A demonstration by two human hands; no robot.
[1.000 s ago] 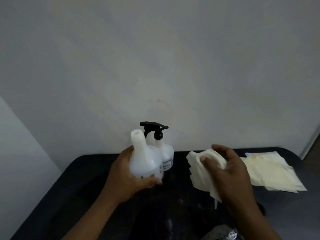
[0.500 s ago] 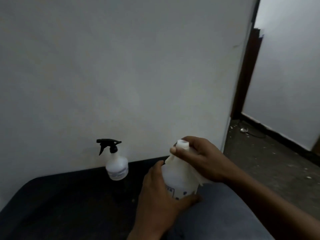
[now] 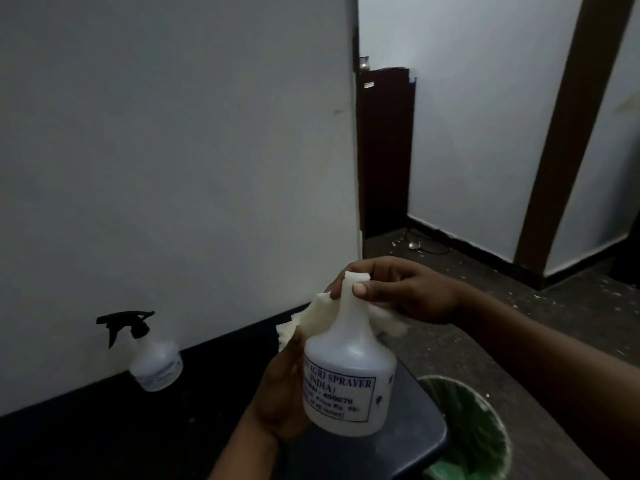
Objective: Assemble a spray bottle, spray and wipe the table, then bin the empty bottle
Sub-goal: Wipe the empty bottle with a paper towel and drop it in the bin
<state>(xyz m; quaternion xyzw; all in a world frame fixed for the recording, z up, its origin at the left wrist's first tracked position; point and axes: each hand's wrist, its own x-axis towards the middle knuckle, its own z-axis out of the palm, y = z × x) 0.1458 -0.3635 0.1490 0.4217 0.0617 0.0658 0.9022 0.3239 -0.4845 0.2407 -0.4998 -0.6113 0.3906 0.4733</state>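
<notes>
While it has no spray head on its open neck, the white plastic bottle (image 3: pixel 348 379) stands upright in the air, held over the right end of the dark table (image 3: pixel 86 434). Its printed label faces the camera and reads partly "AGRI SPRAYER (INDIA)". The left hand (image 3: pixel 277 393) wraps the bottle's body from the left side, thumb and palm pressed against the plastic; the other fingers are hidden behind it. The right hand (image 3: pixel 405 292) grips the narrow neck near its mouth, thumb in front and fingers curled round the back, with a crumpled pale cloth (image 3: pixel 322 317) caught in the same grasp and spilling out on both sides of the neck. Just beyond the table's rounded corner, below and to the right of the bottle, sits a bin with a green liner (image 3: pixel 474 431) on the speckled floor. Well to the left, a second bottle with a black trigger head (image 3: pixel 152 355) stands on the table against the white wall.
</notes>
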